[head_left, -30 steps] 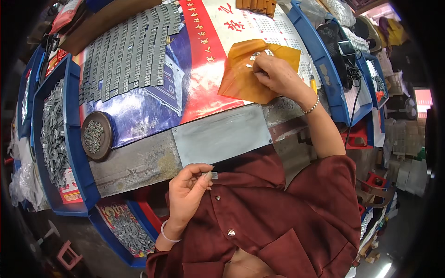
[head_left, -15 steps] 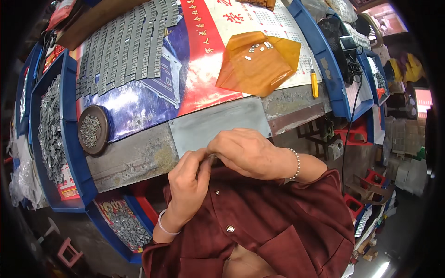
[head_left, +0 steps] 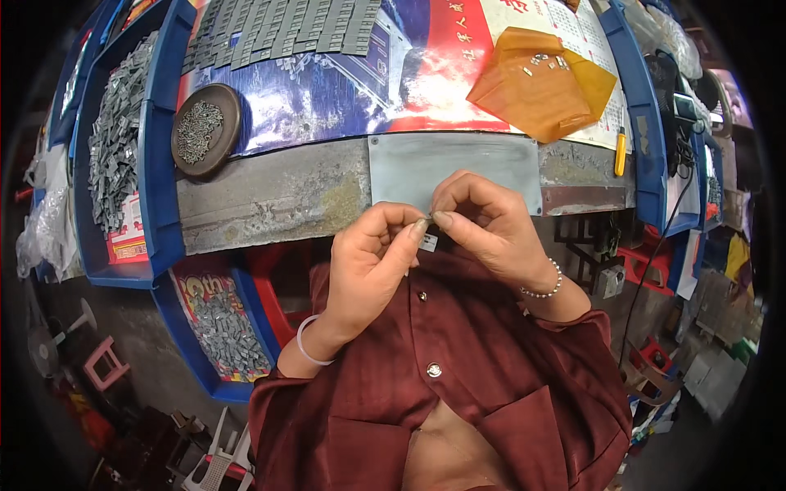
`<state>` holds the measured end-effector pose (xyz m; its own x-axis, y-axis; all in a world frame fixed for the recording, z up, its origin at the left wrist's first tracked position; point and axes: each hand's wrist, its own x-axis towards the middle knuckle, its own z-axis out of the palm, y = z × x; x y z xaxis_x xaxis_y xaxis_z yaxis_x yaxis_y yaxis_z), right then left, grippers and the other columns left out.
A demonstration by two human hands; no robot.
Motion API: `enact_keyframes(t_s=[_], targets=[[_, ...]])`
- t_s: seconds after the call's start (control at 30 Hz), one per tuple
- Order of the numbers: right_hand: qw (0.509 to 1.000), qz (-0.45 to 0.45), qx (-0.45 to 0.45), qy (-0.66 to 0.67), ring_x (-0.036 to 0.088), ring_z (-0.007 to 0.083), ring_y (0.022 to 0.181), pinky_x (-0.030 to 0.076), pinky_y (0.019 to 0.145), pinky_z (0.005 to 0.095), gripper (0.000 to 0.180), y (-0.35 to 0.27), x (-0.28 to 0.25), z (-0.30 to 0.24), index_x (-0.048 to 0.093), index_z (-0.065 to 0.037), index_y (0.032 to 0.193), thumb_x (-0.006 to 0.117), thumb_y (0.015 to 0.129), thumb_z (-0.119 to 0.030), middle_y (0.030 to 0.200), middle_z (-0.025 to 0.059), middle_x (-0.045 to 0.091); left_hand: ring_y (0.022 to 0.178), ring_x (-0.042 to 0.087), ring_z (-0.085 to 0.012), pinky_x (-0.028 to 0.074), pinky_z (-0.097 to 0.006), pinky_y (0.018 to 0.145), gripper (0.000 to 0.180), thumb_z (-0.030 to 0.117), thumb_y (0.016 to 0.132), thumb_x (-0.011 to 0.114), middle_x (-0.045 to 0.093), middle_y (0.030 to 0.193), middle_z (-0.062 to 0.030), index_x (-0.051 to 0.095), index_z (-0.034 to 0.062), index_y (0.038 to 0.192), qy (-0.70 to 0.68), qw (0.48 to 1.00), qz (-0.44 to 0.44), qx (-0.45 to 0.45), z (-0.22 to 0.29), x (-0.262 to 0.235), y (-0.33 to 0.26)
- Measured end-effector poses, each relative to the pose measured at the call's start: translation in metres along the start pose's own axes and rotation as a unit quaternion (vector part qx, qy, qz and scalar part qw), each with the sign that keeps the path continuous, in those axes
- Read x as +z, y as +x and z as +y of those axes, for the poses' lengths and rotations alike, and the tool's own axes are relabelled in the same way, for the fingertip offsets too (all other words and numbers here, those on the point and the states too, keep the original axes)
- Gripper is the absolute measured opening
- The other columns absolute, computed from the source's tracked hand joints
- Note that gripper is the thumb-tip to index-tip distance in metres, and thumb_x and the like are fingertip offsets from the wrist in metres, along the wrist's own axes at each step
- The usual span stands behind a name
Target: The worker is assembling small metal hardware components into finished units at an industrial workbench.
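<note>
left hand [head_left: 372, 266] pinching small pale piece [head_left: 428, 242], centre of frame | right hand [head_left: 491, 225], fingertips meeting left's, hold hidden, cannot tell | orange sheet [head_left: 536, 102] bearing small parts [head_left: 527, 71], upper right | round dish [head_left: 214, 159] on counter [head_left: 270, 204], upper left

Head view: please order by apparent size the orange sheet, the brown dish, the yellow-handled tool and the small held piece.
1. Orange sheet, largest
2. Brown dish
3. Yellow-handled tool
4. Small held piece, partly hidden
</note>
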<state>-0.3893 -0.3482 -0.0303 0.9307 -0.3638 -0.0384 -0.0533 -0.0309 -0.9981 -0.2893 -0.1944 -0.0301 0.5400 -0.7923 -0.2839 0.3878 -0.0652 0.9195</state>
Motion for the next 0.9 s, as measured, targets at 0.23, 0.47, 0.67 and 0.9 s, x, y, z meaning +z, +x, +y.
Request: enact_keyframes(t_s=[0.23, 0.47, 0.67, 0.9], targets=[[1.000, -0.017, 0.009, 0.021, 0.050, 0.0072, 0.073, 0.043, 0.063, 0.0224, 0.011, 0.002, 0.008, 0.000, 0.052, 0.001, 0.082, 0.062, 0.084, -0.003, 0.082, 0.0032, 0.055, 0.064, 0.056, -0.0050, 0.046, -0.020, 0.057, 0.008, 0.003, 0.089, 0.061, 0.063, 0.080, -0.0035, 0.062, -0.0026, 0.096, 0.112, 0.990, 0.045, 0.073, -0.004, -0.001, -0.005], [0.998, -0.004, 0.018, 0.057, 0.049, 0.0076, 0.074, 0.042, 0.063, 0.0216, 0.011, 0.006, 0.009, 0.002, 0.051, 0.000, 0.082, 0.062, 0.084, -0.001, 0.085, 0.0037, 0.054, 0.076, 0.062, -0.0078, 0.052, -0.020, 0.066, 0.022, 0.005, 0.093, 0.056, 0.064, 0.093, -0.0057, 0.057, -0.0039, 0.114, 0.041, 0.998, 0.027, 0.038, -0.004, -0.008, -0.006], [1.000, 0.015, -0.007, 0.008, 0.050, 0.0099, 0.075, 0.043, 0.065, 0.0222, 0.011, 0.008, 0.015, -0.002, 0.051, 0.000, 0.082, 0.062, 0.082, 0.000, 0.086, 0.0055, 0.055, 0.085, 0.065, -0.0125, 0.054, -0.023, 0.075, 0.025, 0.000, 0.093, 0.055, 0.066, 0.096, -0.0105, 0.055, -0.0073, 0.117, -0.035, 0.993, 0.076, 0.084, -0.007, -0.011, 0.000], [0.997, 0.030, -0.049, -0.055, 0.054, 0.0132, 0.075, 0.045, 0.064, 0.0251, 0.012, 0.012, 0.024, 0.001, 0.051, 0.000, 0.081, 0.063, 0.081, -0.001, 0.086, 0.0068, 0.055, 0.086, 0.065, -0.0120, 0.053, -0.023, 0.076, 0.027, -0.003, 0.091, 0.056, 0.067, 0.096, -0.0113, 0.054, -0.0068, 0.117, -0.012, 0.989, 0.096, 0.109, -0.010, -0.009, -0.001]])
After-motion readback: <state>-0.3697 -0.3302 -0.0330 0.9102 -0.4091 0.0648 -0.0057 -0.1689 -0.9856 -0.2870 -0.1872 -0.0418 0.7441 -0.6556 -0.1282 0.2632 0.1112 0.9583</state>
